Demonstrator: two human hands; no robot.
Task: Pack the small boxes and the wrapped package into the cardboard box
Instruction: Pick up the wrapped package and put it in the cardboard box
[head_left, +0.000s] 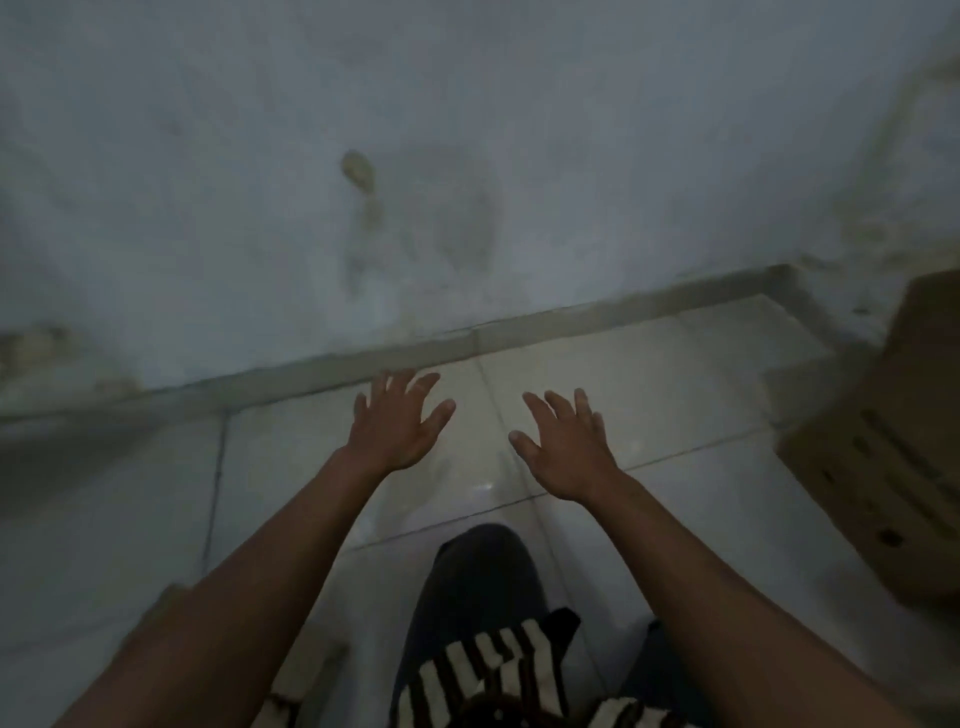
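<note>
Both my arms reach forward over a pale tiled floor. My left hand hangs palm down with its fingers spread and nothing in it. My right hand is beside it, also palm down, fingers apart and empty. A brown cardboard box with dark markings on its side stands at the right edge, well apart from my right hand. Something brown and blurred shows below my left forearm; I cannot tell what it is. No small boxes or wrapped package can be made out. The picture is dim and blurred.
A stained grey-white wall rises straight ahead, meeting the floor at a low skirting strip. My knee in dark trousers and a striped shirt hem fill the bottom centre.
</note>
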